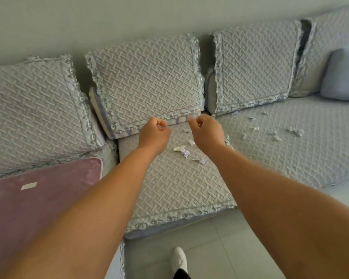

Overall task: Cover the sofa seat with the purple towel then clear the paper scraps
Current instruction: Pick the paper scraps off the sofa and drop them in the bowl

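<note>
The purple towel (38, 198) lies spread over the left sofa seat, a white label on top of it. White paper scraps (182, 151) are scattered on the middle seat (175, 188), and more paper scraps (295, 131) lie on the long right seat. My left hand (154, 133) and my right hand (207, 130) hover side by side over the back of the middle seat, just in front of the middle back cushion (145, 81). Both have their fingers curled closed. Whether either fist holds a scrap is hidden.
Quilted grey back cushions lean against the wall along the sofa. A plain blue-grey pillow (343, 75) sits at the far right. Pale tiled floor (220, 248) lies in front, with my white shoe (179, 258) on it near the seat's front edge.
</note>
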A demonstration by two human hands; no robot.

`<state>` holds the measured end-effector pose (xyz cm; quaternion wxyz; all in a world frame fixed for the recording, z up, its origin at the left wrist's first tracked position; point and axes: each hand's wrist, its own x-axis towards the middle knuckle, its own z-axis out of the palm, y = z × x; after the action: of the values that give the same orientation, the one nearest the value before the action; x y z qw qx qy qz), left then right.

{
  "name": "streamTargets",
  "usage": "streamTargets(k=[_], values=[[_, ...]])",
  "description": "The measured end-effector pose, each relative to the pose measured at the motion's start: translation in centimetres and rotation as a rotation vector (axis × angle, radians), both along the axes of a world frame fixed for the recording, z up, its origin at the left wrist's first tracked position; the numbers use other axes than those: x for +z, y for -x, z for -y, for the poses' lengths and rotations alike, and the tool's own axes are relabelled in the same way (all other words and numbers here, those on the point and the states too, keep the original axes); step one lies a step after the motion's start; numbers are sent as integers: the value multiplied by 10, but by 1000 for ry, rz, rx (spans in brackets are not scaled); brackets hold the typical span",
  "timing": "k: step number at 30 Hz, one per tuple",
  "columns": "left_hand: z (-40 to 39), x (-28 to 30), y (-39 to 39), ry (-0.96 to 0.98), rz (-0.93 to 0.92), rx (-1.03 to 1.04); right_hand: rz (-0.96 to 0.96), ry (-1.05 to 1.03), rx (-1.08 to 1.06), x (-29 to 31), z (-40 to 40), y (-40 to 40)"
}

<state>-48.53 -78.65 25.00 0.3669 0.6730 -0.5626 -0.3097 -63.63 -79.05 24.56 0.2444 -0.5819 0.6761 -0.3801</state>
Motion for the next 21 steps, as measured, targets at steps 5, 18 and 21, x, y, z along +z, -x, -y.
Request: streamTargets(k=[5, 18, 21], values=[[72, -53, 24, -73, -30, -14, -4, -95, -37, -43, 59, 18], [238, -226, 67, -440, 105, -59, -166, -523, -5, -220, 198, 49], [247, -271, 72, -495, 230, -65, -147, -619, 41, -267, 207, 53]])
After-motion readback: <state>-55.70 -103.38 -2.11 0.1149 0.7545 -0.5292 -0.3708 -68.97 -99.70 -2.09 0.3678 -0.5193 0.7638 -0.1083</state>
